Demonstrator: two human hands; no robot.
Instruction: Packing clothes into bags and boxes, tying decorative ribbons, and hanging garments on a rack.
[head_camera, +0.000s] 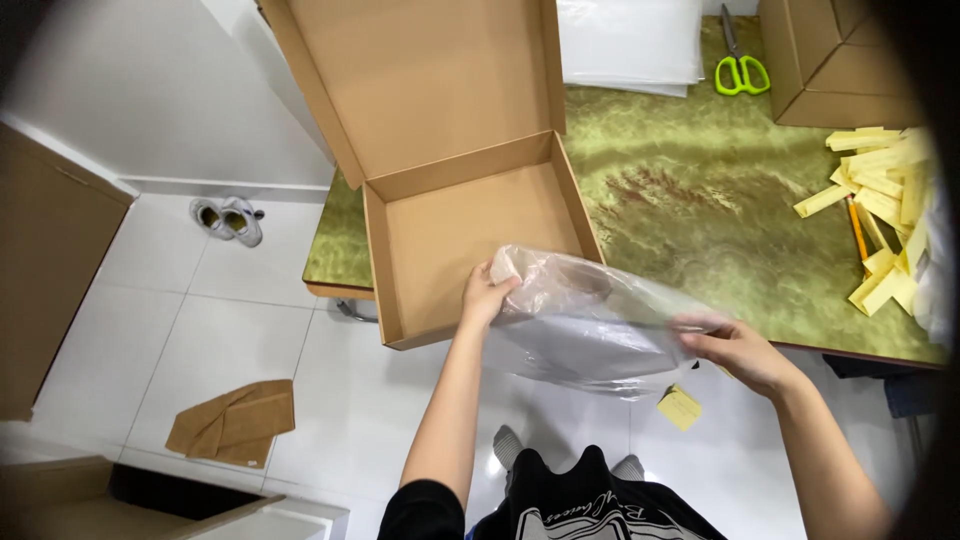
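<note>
**Clear plastic bag held at the edge of an open cardboard box**

A clear plastic bag (585, 325) is held between two bare hands just in front of an open cardboard box (470, 235), whose lid is raised at the back. The bag's left end is gripped by the left hand (485, 295), fingers closed around the bunched film right at the box's front right corner. The bag's right end is pinched by the right hand (740, 350), to the right of the box, with thumb and fingers pressed onto the film. The box is set on a green marbled table (700, 200), its near left corner overhanging the table edge. Well to the right of the box, yellow paper strips (880, 190) are scattered; behind it to the right, green-handled scissors (742, 72) and a stack of clear sheets (630, 45) are seen. Below the box, a yellow tag (680, 408) hangs from the bag over the white tiled floor (240, 330).
</note>
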